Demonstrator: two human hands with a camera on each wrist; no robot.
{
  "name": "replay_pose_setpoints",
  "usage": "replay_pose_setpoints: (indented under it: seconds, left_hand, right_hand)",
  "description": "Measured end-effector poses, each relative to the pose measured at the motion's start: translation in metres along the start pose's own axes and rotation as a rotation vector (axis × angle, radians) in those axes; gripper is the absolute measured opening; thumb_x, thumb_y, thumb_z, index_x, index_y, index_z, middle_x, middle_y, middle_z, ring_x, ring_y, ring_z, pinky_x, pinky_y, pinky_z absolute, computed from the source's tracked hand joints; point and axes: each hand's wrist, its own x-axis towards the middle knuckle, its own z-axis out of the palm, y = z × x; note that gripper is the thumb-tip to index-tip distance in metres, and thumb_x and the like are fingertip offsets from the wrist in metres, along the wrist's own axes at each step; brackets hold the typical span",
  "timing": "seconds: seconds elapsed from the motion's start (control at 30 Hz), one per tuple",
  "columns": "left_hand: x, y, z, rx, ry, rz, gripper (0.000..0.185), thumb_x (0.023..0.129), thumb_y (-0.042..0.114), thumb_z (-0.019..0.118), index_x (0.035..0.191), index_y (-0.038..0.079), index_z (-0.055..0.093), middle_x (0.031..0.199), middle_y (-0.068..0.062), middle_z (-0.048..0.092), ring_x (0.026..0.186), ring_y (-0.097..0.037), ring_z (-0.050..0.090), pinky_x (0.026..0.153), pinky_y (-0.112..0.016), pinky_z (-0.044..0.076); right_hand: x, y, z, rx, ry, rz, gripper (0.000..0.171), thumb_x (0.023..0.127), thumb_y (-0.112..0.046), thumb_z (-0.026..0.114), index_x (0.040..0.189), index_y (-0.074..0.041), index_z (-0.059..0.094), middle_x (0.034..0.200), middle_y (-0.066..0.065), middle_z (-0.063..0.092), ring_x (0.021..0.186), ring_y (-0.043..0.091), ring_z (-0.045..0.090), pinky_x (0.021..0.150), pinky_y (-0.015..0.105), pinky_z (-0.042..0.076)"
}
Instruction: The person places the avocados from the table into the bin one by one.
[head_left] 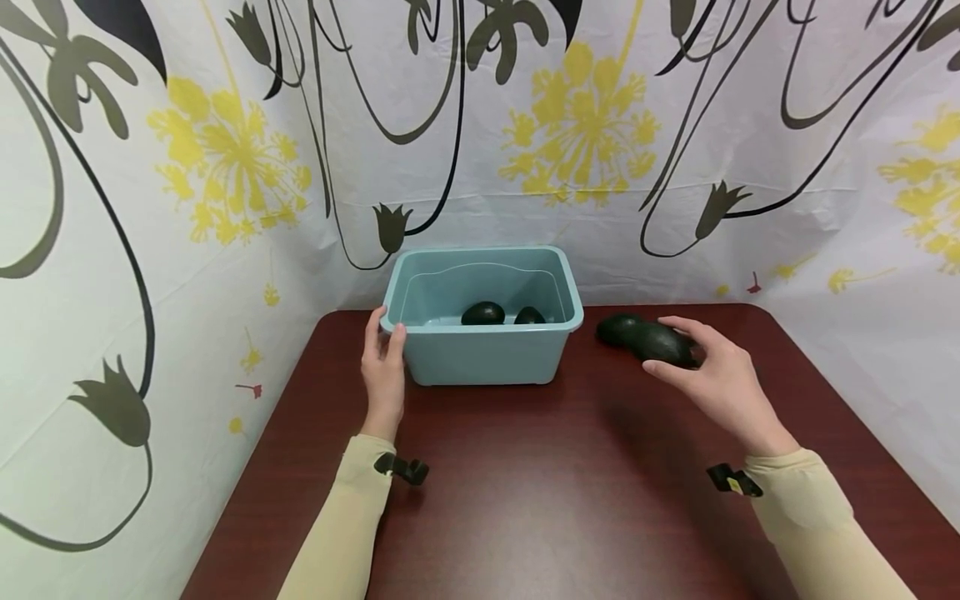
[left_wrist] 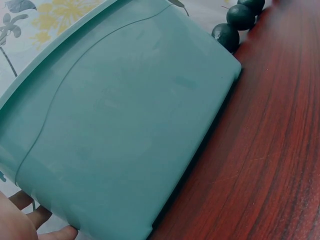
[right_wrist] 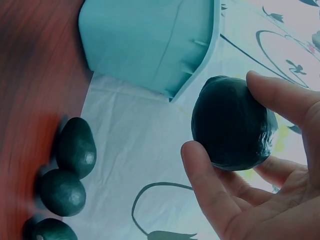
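The right hand, at center right of the head view, is gripping a dark avocado above the desk. The left hand is resting with relaxed fingers against the teal bin at center. Transfer step: the next move calls for carrying the avocado over the rim, beside the two avocados inside.

Dark red table, flower-patterned white backdrop sheet, beige sleeves

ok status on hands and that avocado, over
Left hand steadies the bin. Right hand grips an avocado, off the table. Path to bin open.
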Motion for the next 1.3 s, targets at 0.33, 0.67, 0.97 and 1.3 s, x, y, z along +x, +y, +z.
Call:
replay_pose_setpoints:
  seconds: [0.33, 0.67, 0.97, 1.3]
  left_hand:
    - [-0.010, 0.021, 0.002, 0.013, -0.003, 0.010, 0.054, 0.104, 0.031, 0.058, 0.154, 0.021, 0.041, 0.145, -0.022, 0.047, 0.124, -0.024, 0.051, 0.102, -0.059, 0.039]
    - [-0.010, 0.022, 0.001, 0.009, -0.008, 0.012, 0.053, 0.103, 0.031, 0.058, 0.152, 0.020, 0.043, 0.143, -0.021, 0.050, 0.119, -0.024, 0.052, 0.099, -0.060, 0.040]
    - [-0.010, 0.022, 0.001, 0.004, -0.010, 0.011, 0.053, 0.103, 0.032, 0.059, 0.152, 0.021, 0.043, 0.143, -0.020, 0.050, 0.119, -0.024, 0.051, 0.097, -0.061, 0.040]
    - [-0.008, 0.022, 0.002, -0.003, -0.008, 0.011, 0.052, 0.103, 0.033, 0.059, 0.152, 0.022, 0.044, 0.142, -0.018, 0.050, 0.123, -0.029, 0.050, 0.099, -0.058, 0.040]
  right_hand:
    - [0.001, -0.014, 0.005, 0.030, 0.005, -0.029, 0.068, 0.083, -0.053, 0.079, 0.143, -0.037, 0.053, 0.139, -0.001, 0.054, 0.108, 0.030, 0.062, 0.077, 0.042, 0.049]
    - [0.004, -0.028, 0.007, 0.054, 0.043, -0.048, 0.066, 0.083, -0.050, 0.080, 0.143, -0.036, 0.054, 0.135, -0.006, 0.057, 0.100, 0.020, 0.064, 0.074, 0.031, 0.049]
    - [0.006, -0.039, 0.007, 0.100, 0.060, -0.041, 0.065, 0.085, -0.049, 0.079, 0.143, -0.044, 0.051, 0.133, -0.008, 0.058, 0.098, 0.015, 0.061, 0.073, 0.029, 0.049]
    - [0.012, -0.052, 0.007, 0.126, 0.096, -0.042, 0.064, 0.083, -0.049, 0.080, 0.140, -0.050, 0.051, 0.129, -0.008, 0.062, 0.103, 0.014, 0.063, 0.080, 0.019, 0.046]
